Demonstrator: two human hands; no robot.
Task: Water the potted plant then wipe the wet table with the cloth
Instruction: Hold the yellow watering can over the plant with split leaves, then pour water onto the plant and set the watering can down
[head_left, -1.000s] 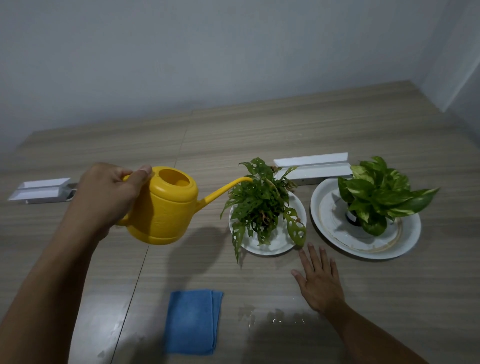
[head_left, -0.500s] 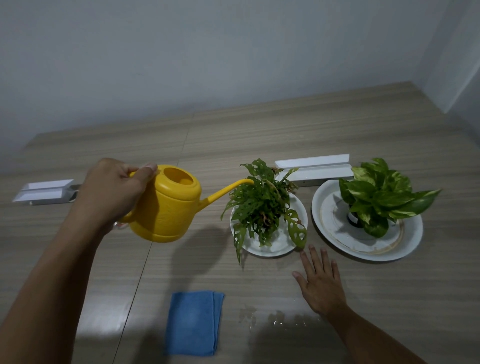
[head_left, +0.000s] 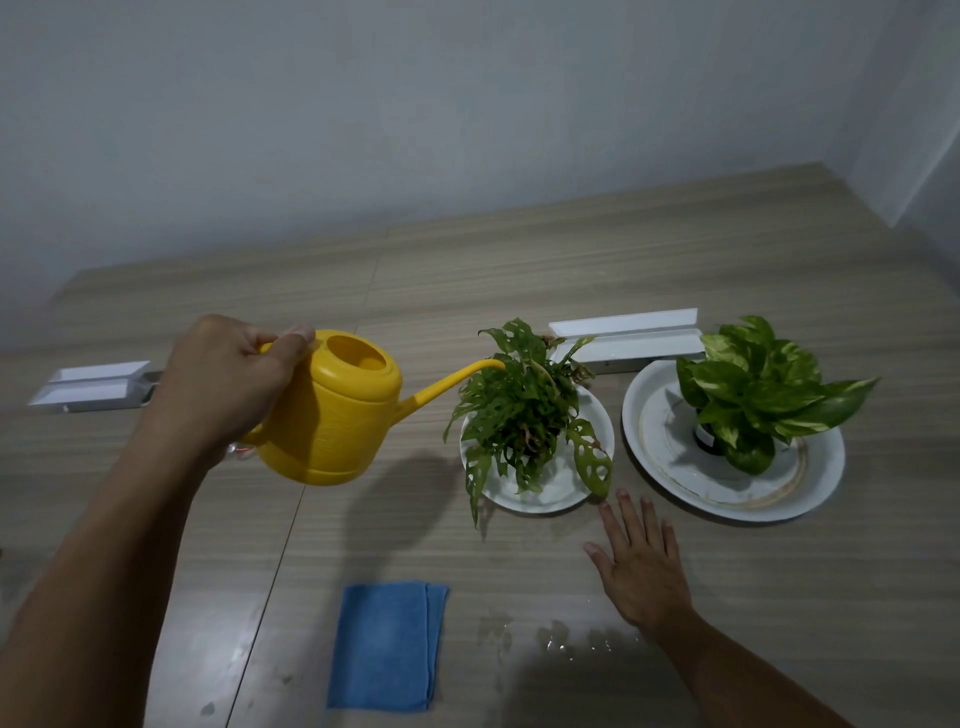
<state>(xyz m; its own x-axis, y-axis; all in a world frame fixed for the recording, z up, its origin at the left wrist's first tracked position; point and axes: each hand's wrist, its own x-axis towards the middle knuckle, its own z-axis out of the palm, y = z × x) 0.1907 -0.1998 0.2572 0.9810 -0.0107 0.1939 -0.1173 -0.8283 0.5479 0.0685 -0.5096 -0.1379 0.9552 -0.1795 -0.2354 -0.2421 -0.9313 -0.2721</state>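
Left hand (head_left: 223, 384) grips the yellow watering can (head_left: 332, 410), spout over the holed-leaf potted plant (head_left: 524, 410) at centre; right hand (head_left: 641, 569) lies spread flat on the table (head_left: 519, 270); watering step apparently under way, wiping with the near blue cloth (head_left: 387, 644) next

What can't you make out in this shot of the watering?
- Left plant's pot, head view: hidden by its leaves.
- Water inside the yellow watering can: opening too dark.
- Any stream at the spout tip: too small against foliage.
- Can's handle: covered by the left hand.
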